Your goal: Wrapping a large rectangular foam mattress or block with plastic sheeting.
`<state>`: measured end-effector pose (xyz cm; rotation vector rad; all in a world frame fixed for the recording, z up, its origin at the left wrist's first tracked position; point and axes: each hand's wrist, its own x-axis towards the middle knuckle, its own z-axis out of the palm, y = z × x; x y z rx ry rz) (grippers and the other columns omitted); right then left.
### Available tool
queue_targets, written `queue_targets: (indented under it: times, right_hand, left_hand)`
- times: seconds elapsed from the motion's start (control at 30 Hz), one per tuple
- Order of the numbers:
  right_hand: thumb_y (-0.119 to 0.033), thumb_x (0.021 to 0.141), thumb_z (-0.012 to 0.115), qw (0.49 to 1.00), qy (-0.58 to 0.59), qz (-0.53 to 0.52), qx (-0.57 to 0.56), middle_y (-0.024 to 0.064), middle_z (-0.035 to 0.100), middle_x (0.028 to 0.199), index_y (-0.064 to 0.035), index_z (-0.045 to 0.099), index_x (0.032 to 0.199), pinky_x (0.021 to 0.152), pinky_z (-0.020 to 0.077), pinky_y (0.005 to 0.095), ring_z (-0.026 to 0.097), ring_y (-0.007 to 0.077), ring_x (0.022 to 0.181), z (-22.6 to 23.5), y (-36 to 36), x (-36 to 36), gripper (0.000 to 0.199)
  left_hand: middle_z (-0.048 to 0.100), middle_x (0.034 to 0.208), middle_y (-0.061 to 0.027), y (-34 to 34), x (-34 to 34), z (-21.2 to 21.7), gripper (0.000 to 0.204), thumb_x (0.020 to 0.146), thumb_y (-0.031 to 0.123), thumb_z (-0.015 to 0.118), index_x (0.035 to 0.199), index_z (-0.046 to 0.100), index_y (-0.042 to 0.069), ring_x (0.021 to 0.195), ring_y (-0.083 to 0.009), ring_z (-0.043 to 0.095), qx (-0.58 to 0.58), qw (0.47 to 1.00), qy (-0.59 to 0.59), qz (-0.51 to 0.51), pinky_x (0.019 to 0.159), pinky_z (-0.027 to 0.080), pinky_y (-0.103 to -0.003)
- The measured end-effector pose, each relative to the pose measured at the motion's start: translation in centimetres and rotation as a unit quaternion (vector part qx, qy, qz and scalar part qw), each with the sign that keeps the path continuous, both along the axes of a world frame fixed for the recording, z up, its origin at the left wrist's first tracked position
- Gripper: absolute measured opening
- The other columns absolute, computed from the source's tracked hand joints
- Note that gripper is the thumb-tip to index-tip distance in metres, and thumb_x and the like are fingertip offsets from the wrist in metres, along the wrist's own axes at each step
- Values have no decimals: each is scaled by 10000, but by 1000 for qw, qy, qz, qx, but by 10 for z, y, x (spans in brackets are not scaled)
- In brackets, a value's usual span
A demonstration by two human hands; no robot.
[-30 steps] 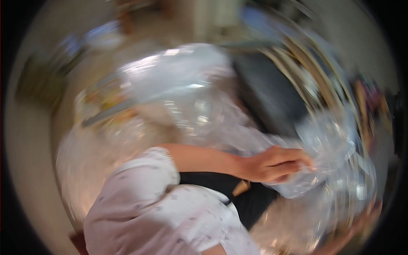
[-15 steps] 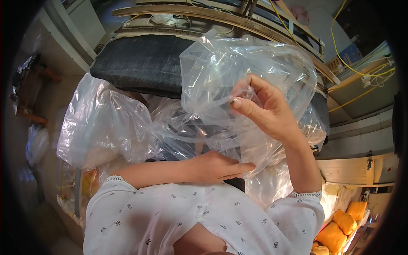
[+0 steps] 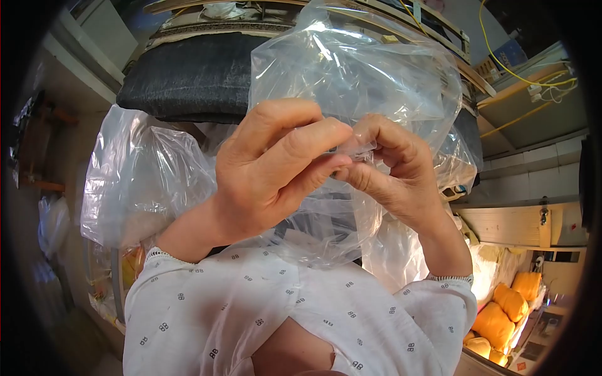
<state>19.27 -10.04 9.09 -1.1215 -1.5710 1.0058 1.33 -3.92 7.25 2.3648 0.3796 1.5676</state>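
A large clear plastic bag (image 3: 351,69) rises in front of me, creased and shiny. My left hand (image 3: 276,163) and my right hand (image 3: 395,169) meet at its near edge, each pinching the thin film between thumb and fingers. The fingertips nearly touch, with a small gathered bit of film between them. Below my hands more loose clear film (image 3: 326,225) hangs toward my lap. Behind the bag lies a dark, padded cloth-covered roll (image 3: 188,78), partly hidden by the plastic.
Another bulky clear plastic bag (image 3: 138,182) stands at the left. Wooden slats (image 3: 219,7) run across the back, and a yellow cable (image 3: 495,53) hangs at the far right. Orange cushion-like bundles (image 3: 501,313) sit at the lower right.
My left hand has risen from low near my lap to meet the right hand at the bag's edge. The bag's top now stands higher; the right hand keeps its pinch.
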Motion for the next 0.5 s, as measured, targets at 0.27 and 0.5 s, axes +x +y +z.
queue_targets:
  times: [0.27, 0.5]
  right_hand:
    - [-38, 727, 703, 999, -4, -38, 36, 21, 567, 805, -3, 586, 862, 607, 434, 200, 531, 75, 689, 3, -8, -17, 182]
    - [14, 728, 654, 991, -89, -5, 99, 25, 563, 791, -7, 589, 870, 585, 415, 204, 511, 81, 658, 15, -10, -25, 157]
  left_hand:
    - [570, 881, -80, -4, -16, -3, 201, 731, 17, 701, 919, 628, 20, 709, -155, 555, 25, 1000, -8, -9, 580, 456, -227]
    - [610, 869, -110, -2, -23, 3, 215, 725, 39, 711, 919, 624, 4, 747, -187, 591, -40, 997, -20, -59, 625, 476, -241]
